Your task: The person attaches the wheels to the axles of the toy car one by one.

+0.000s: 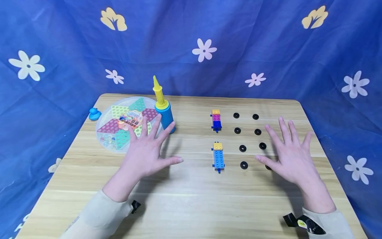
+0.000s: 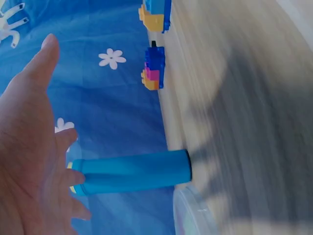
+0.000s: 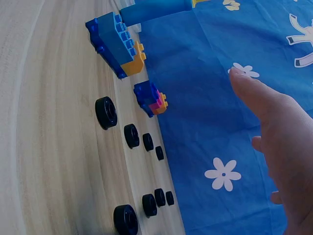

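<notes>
Wheels (image 1: 242,149) — one partly hidden by splayed, empty right hand (image 1: 291,156); left hand (image 1: 147,151) likewise, near pump (image 1: 165,114).

Upright blue pump (image 1: 165,113), yellow-tipped, eight black wheels (image 1: 262,146), flat, in two columns

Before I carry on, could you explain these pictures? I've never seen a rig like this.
There is no machine here: each grip is a person's bare hand, the left grip and the right grip. The wide picture comes from a camera on the person's head, looking forward and down; the other two come from wrist cameras, so the scene looks turned sideways. On the wooden table are an upright blue-and-yellow pump, a round board with coloured triangles, a small blue duck, two block-built toys and eight black wheels. Nothing is held: both grips are spread wide.
</notes>
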Motion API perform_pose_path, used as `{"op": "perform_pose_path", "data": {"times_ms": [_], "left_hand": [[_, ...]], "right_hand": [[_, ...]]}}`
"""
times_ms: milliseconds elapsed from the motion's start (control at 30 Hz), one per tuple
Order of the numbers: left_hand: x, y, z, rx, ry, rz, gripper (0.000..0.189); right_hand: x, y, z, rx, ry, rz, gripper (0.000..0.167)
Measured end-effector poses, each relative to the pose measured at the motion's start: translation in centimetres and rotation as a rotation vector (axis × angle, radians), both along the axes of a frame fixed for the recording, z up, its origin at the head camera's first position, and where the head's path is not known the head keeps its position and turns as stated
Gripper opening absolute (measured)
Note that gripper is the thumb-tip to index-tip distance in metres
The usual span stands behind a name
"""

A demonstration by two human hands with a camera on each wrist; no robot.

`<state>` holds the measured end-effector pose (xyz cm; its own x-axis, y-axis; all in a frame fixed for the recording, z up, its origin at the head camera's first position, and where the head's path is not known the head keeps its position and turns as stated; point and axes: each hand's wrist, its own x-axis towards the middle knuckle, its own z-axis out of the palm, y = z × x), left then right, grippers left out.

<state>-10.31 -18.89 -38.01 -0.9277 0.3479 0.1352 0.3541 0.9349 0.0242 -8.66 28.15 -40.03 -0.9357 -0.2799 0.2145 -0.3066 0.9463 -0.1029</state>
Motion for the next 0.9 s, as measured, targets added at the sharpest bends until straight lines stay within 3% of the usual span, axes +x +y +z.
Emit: {"op": "perform_pose_path", "data": {"times_ms": [333, 667, 900], "left_hand": [[0.8, 1.8, 0.8, 0.028, -0.055, -0.03, 0.115], [0.6, 3.5, 0.9, 0.049, -0.076, -0.058, 0.115], [0.2, 4.9, 1.0, 0.078, -0.082, -0.074, 0.112]], "right_hand": [[-0.3, -0.2, 0.2, -0.016, 0.022, 0.005, 0.106], [-0.6, -0.7, 0.4, -0.027, 0.012, 0.004, 0.106], [-1.1, -1.1, 0.5, -0.085, 0.04, 0.048, 0.105]]}}
